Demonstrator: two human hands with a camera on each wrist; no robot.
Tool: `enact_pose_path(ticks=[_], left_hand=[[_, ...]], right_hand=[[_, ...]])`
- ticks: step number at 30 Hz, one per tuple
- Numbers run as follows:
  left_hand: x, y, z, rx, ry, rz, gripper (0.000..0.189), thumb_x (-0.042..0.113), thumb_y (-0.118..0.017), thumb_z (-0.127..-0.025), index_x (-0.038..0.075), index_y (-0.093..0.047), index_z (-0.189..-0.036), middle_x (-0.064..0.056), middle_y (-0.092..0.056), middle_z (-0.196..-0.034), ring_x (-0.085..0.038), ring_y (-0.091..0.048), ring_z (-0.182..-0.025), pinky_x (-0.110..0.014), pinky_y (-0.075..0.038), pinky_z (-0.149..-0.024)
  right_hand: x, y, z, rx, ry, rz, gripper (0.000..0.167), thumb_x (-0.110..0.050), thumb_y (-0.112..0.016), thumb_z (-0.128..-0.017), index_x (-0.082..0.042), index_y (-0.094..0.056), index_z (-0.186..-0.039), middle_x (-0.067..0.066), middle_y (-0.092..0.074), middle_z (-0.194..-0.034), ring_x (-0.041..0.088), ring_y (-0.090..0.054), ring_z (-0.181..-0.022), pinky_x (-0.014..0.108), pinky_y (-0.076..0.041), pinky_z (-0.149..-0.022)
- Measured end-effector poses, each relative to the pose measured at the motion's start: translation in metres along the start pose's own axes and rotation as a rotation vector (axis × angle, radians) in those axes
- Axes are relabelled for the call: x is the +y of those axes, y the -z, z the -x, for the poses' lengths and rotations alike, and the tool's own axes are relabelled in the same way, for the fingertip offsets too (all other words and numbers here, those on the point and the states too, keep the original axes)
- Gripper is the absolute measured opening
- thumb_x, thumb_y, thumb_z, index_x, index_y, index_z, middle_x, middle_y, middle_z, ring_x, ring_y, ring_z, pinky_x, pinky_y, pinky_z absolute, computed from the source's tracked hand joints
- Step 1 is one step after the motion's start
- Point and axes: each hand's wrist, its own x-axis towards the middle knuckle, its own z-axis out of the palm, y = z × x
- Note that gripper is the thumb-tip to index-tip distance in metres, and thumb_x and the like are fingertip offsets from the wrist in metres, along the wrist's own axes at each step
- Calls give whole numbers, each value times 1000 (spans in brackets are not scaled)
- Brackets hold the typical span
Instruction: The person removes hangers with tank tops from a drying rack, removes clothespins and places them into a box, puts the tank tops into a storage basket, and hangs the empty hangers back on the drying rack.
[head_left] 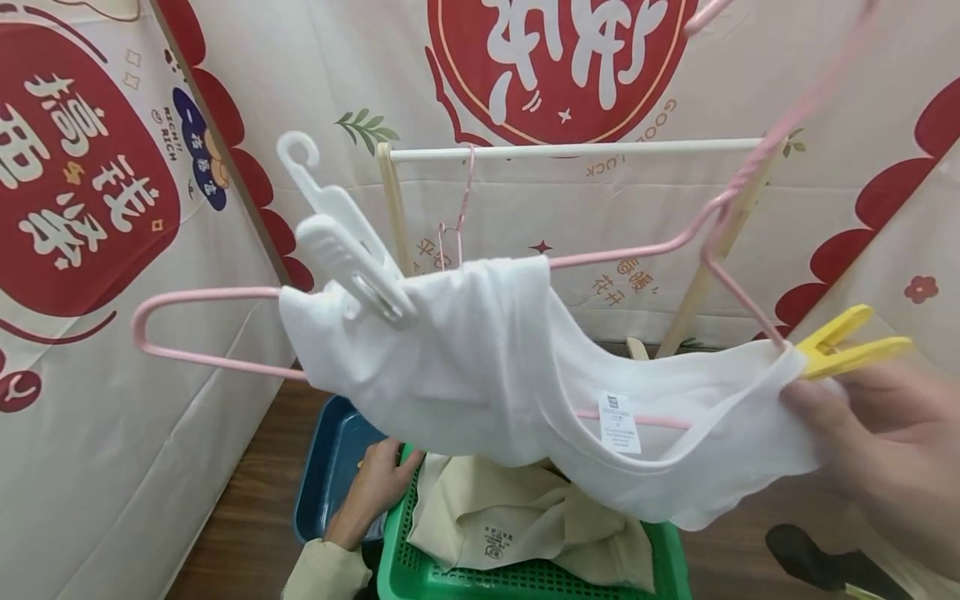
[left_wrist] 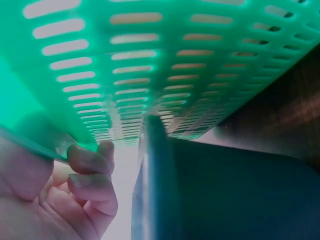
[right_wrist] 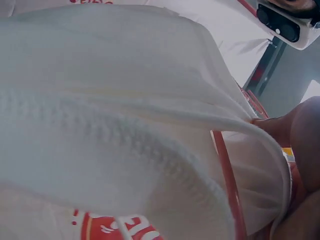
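A small white garment (head_left: 480,358) with a printed label inside its opening hangs across a pink hanger (head_left: 217,293). A white clothespin (head_left: 360,258) clips it at the left, and a yellow clothespin (head_left: 851,343) sits at its right end. Just below the yellow one, my right hand (head_left: 885,442) pinches the cloth. In the right wrist view, the garment (right_wrist: 110,55) fills most of the picture, with the hand (right_wrist: 305,145) at its edge. My left hand (head_left: 378,483) grips the rim of a green basket (head_left: 397,550); the left wrist view shows its fingers (left_wrist: 92,187) curled there.
Beige clothing (head_left: 525,525) lies in the green basket. A blue basin (head_left: 318,475) stands to its left on the wooden floor (head_left: 232,500). Behind is a rack with a white rail (head_left: 585,150), where another pink hanger (head_left: 467,192) hangs. Printed cloth (head_left: 330,50) forms the backdrop.
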Motion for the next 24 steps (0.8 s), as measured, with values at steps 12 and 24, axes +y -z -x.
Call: enact_pose_path(ticks=[12,24], left_hand=[[12,17,1,26,-36,-92,17,13,-62,-96,16,-66,-112,-2,-68,-98,-11,-56,-76,-31,-47,-64],[54,51,15,-110,-276,31,57,2,-64,-93,15,-49,-146,-4,-51,-147,-24,-56,-125,-49,-52,-94]], right_hand=[[11,-30,4,-24,146,-540,30,24,-52,-85,11,-64,-109,3,-71,-89,10,-60,-68,16,-51,-60],[26,-37,10,30,21,-412,33,19,-55,-88,-2,-70,-108,-1,-72,-84,9,-61,-61,16,-51,-55]])
